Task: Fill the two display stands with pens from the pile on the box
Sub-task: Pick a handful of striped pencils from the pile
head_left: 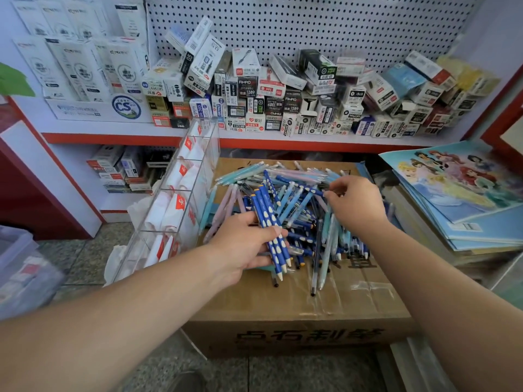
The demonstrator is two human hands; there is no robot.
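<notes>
1. Pens were heaped loose on top of the box, crisscrossed every which way. They were mostly slim plastic barrels in dark blue, light blue and a pale pinkish shade.
2. A bundle of dark blue pens with white dots was gripped in the left hand, fingers and thumb curled round it and pale tips pointed toward the wearer. It was probably kept lined up like that so the lot could be dropped into a slot in one go.
3. One more dotted pen was pinched at its end by the right hand, fingertips pressed together on it right over the pile. It looked like matching ones were being picked out, tbh.
4. The stand was propped just left of the box. It was clear acrylic, tilted back and split into compartments. White packets with red labels were seen in it, but no pens. Only one stand could be made out for sure.
5. The box was plain brown cardboard, sealed with shiny clear tape, with characters printed on the front. Its flat top was handy as a sorting table.
6. Small cartons were stacked on the shelf behind, and glossy books were piled to the right.
</notes>
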